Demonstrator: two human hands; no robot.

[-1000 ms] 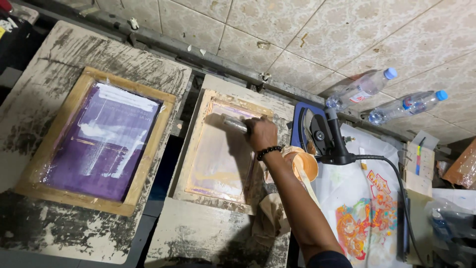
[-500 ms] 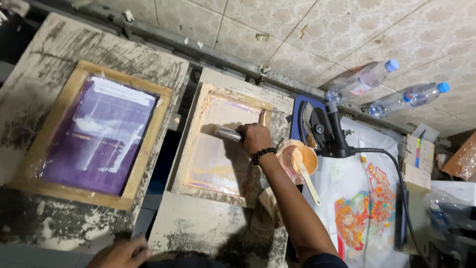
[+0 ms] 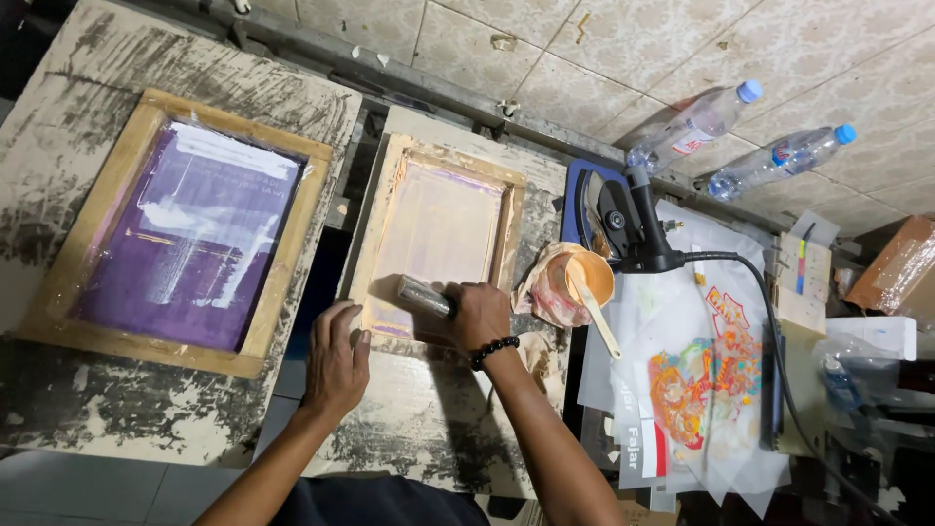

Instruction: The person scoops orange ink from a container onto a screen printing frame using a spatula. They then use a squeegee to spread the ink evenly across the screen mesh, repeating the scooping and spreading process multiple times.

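Right hand (image 3: 479, 314) grips the squeegee (image 3: 425, 296) at the near end of the small wooden screen frame (image 3: 382, 219) — print stroke appears complete. Left hand (image 3: 336, 358) rests flat, open, bracing the frame's corner.

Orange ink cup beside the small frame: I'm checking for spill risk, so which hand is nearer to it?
Right. The right hand grips the squeegee just left of the orange ink cup; the left hand rests farther left, at the small frame's lower corner.

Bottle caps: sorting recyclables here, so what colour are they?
Blue, on both plastic bottles; the head view shows it.
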